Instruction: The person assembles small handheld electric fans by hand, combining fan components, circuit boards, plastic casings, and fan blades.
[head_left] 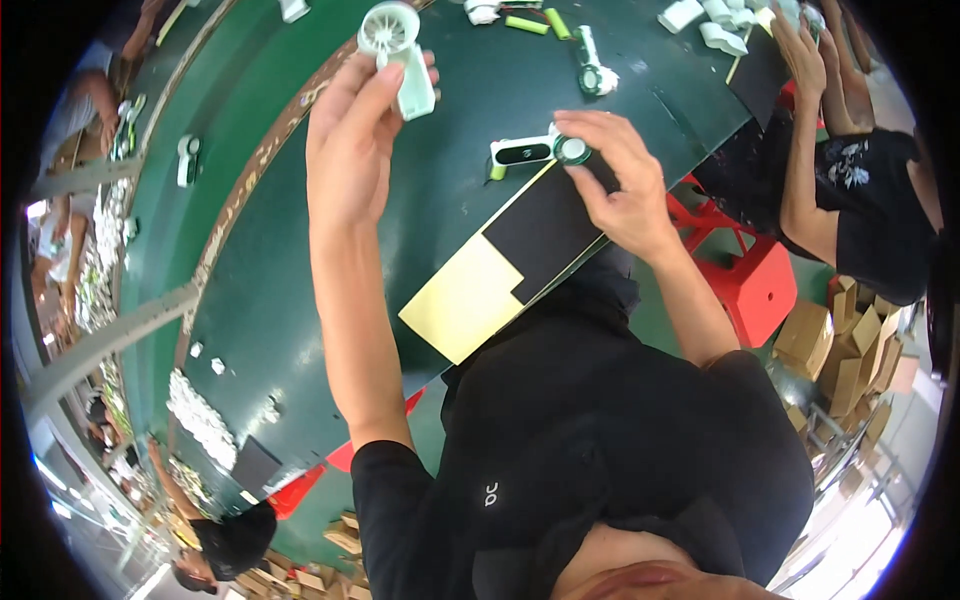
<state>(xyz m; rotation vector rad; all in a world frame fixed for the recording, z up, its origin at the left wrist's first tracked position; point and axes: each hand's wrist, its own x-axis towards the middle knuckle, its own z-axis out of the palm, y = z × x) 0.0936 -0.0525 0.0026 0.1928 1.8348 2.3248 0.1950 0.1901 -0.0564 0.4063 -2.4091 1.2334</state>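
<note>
Raised over the far side of the table, my left hand (352, 135) grips a pale green handheld fan casing (415, 92) between thumb and fingers. Its round, spoked grille points up and away from me. My right hand (632, 185) has its fingers and thumb closed around the round green-rimmed head of a white fan body (525, 152), which has a dark oval panel along its handle. A green battery cell (497, 171) shows just below that handle. Under my right hand, a yellow and black sheet (465, 305) lies at the table's near edge.
On the dark green table (440, 200) lie another fan body (588, 65), loose green cells (527, 25), pale casings (722, 38) and a white parts pile (202, 415). A conveyor (235, 120) runs along the left. A co-worker (850, 200) and red stool (750, 290) are at right.
</note>
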